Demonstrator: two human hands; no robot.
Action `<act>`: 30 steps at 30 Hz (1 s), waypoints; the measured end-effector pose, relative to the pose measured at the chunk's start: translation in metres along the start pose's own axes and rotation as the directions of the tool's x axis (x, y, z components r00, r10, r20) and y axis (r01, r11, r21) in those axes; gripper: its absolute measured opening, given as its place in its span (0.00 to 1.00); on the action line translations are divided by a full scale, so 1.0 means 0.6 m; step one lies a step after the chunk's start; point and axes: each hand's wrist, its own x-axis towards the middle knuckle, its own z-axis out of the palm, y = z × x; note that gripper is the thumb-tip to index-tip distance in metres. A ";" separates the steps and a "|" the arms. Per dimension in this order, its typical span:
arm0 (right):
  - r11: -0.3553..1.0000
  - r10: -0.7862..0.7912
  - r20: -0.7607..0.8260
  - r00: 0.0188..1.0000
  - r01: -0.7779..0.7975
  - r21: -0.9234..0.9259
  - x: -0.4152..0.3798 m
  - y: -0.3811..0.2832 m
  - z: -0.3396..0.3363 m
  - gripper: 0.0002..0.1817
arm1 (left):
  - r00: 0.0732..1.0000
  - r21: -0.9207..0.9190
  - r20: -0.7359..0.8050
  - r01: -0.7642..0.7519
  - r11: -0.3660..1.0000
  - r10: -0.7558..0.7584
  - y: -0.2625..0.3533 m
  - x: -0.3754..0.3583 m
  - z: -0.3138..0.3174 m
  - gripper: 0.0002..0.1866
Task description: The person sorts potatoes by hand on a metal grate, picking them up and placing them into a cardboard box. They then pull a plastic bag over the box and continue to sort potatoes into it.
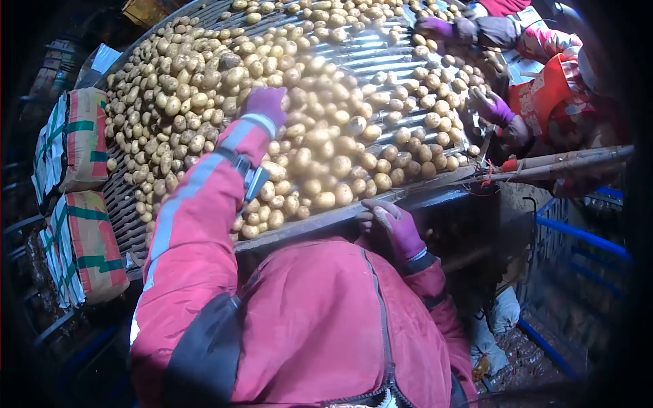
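Many pale potatoes [183,88] are spread over a slatted metal rack [371,54]. My left hand [266,107], in a purple glove, is over the potatoes near the middle of the heap; its fingers look curled, and whatever they may hold is hidden. Beside the rack's near edge is my right hand [394,224], also in a purple glove, in front of my pink jacket. Its fingers are bent and apart, with nothing seen in them. A dark watch-like device sits on my left wrist.
Across the rack at the right, another person's two purple-gloved hands [491,107] reach over potatoes. Taped cardboard bundles [88,139] stand at the left edge. A pole [564,163] and blue metal bars [581,234] are at the right.
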 end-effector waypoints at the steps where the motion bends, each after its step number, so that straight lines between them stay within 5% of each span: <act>1: 0.999 -0.046 -0.005 0.999 0.046 -0.003 0.014 0.008 0.001 0.28 | 0.992 -0.080 0.033 0.121 0.989 -0.119 0.006 -0.015 -0.017 0.34; 3: 0.995 -0.104 0.004 0.995 0.104 -0.004 0.049 0.014 0.016 0.32 | 0.975 -0.612 0.048 0.199 0.766 -0.215 0.026 -0.064 -0.048 0.36; 4: 0.993 -0.119 0.017 0.993 0.119 0.000 0.064 0.007 0.030 0.34 | 0.989 -0.801 -0.096 -0.011 0.598 -0.110 0.040 -0.091 -0.021 0.31; 5: 0.994 -0.110 0.047 0.993 0.109 0.010 0.071 -0.029 0.065 0.36 | 0.998 -0.847 -0.044 -0.017 0.531 -0.037 0.075 -0.125 -0.033 0.30; 8: 0.989 -0.145 0.199 0.969 0.138 0.045 0.149 0.004 0.070 0.31 | 0.981 -0.824 0.068 -0.048 0.565 0.182 0.199 -0.241 -0.045 0.28; 10: 0.912 0.144 0.275 0.951 -0.235 0.337 0.147 -0.027 0.089 0.27 | 0.983 -0.873 0.129 0.049 0.485 0.132 0.214 -0.283 -0.108 0.36; 13: 0.972 -0.168 0.297 0.940 0.208 -0.107 0.147 -0.009 0.092 0.24 | 0.977 -0.679 -0.003 0.154 0.717 -0.212 0.082 -0.340 -0.095 0.42; 16: 0.876 -0.322 0.374 0.870 0.424 -0.231 0.147 -0.007 0.079 0.24 | 0.905 -0.246 -0.151 0.356 0.902 -0.398 -0.051 -0.453 -0.043 0.43; 17: 0.879 -0.336 0.363 0.869 0.428 -0.212 0.151 0.005 0.069 0.24 | 0.899 -0.264 -0.030 0.414 0.871 -0.436 -0.041 -0.467 -0.035 0.43; 19: 0.905 -0.312 0.337 0.888 0.386 -0.179 0.154 0.018 0.062 0.25 | 0.947 -0.107 0.093 0.316 0.943 -0.307 0.022 -0.450 -0.040 0.43; 22: 0.958 -0.182 0.295 0.938 0.237 -0.162 0.153 0.020 0.060 0.26 | 0.961 -0.154 0.148 0.255 0.955 -0.233 0.070 -0.367 -0.029 0.42; 24: 0.956 -0.161 0.288 0.944 0.221 -0.191 0.160 0.038 0.053 0.26 | 0.951 -0.299 0.107 0.308 0.903 -0.289 0.083 -0.311 -0.015 0.41; 25: 0.957 -0.160 0.288 0.944 0.220 -0.189 0.166 0.042 0.056 0.25 | 0.974 -0.141 -0.145 0.155 0.978 -0.175 0.083 -0.284 0.006 0.35; 27: 0.905 -0.243 0.306 0.921 0.329 -0.271 0.162 0.039 0.054 0.24 | 0.979 -0.091 -0.189 -0.091 0.992 0.072 0.038 -0.240 0.020 0.30; 28: 0.871 -0.284 0.313 0.906 0.381 -0.310 0.159 0.035 0.055 0.24 | 0.990 -0.305 -0.130 0.018 0.952 -0.061 0.021 -0.223 0.005 0.26; 29: 0.937 -0.213 0.216 0.953 0.262 -0.231 0.154 0.051 0.061 0.24 | 0.979 -0.497 -0.068 0.134 0.857 -0.192 0.005 -0.205 -0.011 0.22; 30: 0.962 -0.167 0.177 0.970 0.199 -0.186 0.149 0.053 0.068 0.23 | 0.961 -0.410 -0.242 0.028 0.912 -0.138 -0.040 -0.209 0.002 0.21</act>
